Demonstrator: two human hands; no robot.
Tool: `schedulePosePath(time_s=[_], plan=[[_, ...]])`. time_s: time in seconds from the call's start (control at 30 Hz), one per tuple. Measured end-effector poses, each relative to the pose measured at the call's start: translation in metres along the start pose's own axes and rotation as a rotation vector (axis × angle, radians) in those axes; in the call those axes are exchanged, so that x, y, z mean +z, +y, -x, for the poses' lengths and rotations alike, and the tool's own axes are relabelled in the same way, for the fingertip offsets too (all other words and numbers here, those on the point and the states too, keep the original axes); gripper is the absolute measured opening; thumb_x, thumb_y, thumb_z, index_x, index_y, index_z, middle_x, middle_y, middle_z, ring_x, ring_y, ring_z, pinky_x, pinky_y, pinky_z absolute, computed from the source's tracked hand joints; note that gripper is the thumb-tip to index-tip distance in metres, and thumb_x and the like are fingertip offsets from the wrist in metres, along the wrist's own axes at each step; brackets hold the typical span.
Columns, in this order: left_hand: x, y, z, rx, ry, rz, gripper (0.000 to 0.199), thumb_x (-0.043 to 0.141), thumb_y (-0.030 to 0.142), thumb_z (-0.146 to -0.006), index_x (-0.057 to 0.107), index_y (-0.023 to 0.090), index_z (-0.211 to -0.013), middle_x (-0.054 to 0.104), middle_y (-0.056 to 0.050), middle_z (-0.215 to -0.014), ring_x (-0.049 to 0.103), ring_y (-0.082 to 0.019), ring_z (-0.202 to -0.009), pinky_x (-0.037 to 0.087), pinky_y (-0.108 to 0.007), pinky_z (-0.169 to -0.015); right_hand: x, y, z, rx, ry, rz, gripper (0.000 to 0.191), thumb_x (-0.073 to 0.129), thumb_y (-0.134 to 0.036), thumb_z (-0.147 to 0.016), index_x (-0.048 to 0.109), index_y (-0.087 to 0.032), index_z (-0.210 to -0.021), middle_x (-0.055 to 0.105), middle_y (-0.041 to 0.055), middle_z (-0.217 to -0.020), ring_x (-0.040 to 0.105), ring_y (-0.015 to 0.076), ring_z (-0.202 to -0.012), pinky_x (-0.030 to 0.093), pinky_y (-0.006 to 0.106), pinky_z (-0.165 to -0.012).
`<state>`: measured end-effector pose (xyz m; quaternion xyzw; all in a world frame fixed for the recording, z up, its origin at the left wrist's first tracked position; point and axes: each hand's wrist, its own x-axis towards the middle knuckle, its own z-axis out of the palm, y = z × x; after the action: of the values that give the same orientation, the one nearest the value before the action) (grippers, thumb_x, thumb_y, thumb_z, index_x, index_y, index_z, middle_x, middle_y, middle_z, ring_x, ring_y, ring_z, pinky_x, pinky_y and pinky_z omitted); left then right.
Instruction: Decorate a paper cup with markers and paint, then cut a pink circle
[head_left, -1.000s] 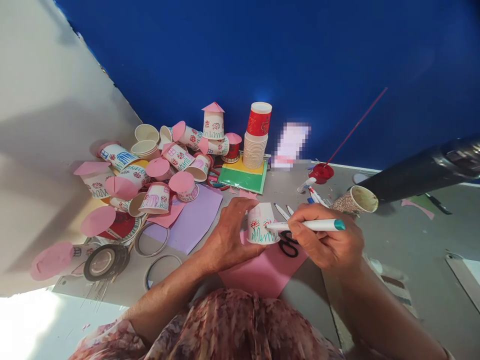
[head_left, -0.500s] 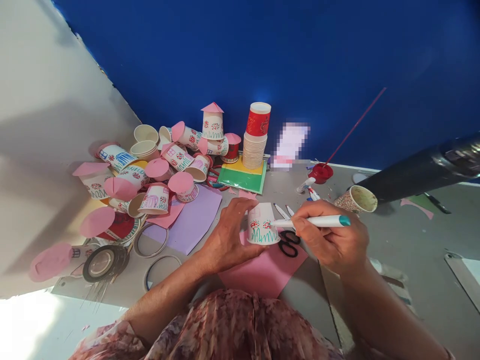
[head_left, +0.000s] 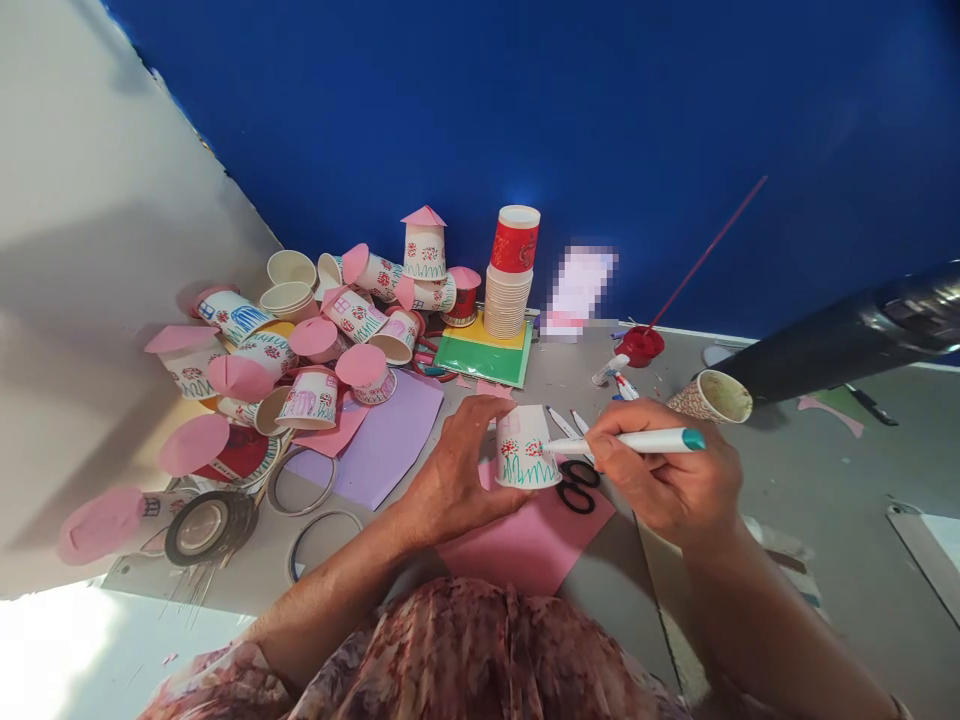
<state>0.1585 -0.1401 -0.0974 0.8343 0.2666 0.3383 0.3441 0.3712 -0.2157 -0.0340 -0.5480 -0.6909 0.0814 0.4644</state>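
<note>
I saw pink paper (head_left: 517, 560) nearest, just this side of the white cup (head_left: 529, 425). The left hand (head_left: 459, 465) gripped that cup; right of it, the right hand (head_left: 666, 478) pinched a marker (head_left: 652, 441). Bracing the cup and dabbing lightly seemed wise; tip contact I couldn't judge. Scissors (head_left: 577, 485) beside it showed only handles; beyond, a pale blurred object (head_left: 581, 290) defied recognition.

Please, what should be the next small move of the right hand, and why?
Perhaps the right hand should dab the marker at the rightmost dot cluster on the paper cup: the tip is close to or on it, and the left hand holds the cup.
</note>
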Motion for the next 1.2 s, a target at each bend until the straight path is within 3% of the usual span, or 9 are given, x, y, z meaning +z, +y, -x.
schedulePosePath(time_s=[0.17,0.37,1.2], plan=[[0.0004,-0.0004,0.0007,-0.015,-0.001,0.006,0.071,0.084,0.03,-0.077,0.046,0.026,-0.137,0.06,-0.011,-0.134,0.061,-0.031,-0.123,0.051,-0.048,-0.104,0.0013,0.0012,-0.0016,-0.053,-0.019,0.001,0.015,0.063,-0.019,-0.093,0.065,-0.022,-0.078,0.064,-0.0047,-0.058,0.053,0.0097,-0.046,0.041,0.025,-0.048],[0.0008,-0.0006,0.0004,-0.03,-0.011,0.032,0.072,0.083,0.024,-0.075,0.046,0.027,-0.137,0.059,-0.01,-0.135,0.06,-0.03,-0.125,0.052,-0.049,-0.106,-0.0016,0.0015,0.0007,-0.007,0.052,0.025,0.016,0.063,-0.021,-0.093,0.066,-0.022,-0.077,0.066,-0.0042,-0.061,0.054,0.0099,-0.046,0.044,0.026,-0.052],[0.0032,-0.0015,0.0027,-0.029,0.002,0.03,0.076,0.084,0.025,-0.076,0.044,0.026,-0.14,0.059,-0.011,-0.136,0.061,-0.03,-0.127,0.053,-0.05,-0.108,0.0011,0.0009,-0.0048,-0.06,0.01,0.02,0.016,0.062,-0.018,-0.091,0.065,-0.022,-0.076,0.066,-0.0033,-0.059,0.051,0.0098,-0.044,0.041,0.025,-0.046]])
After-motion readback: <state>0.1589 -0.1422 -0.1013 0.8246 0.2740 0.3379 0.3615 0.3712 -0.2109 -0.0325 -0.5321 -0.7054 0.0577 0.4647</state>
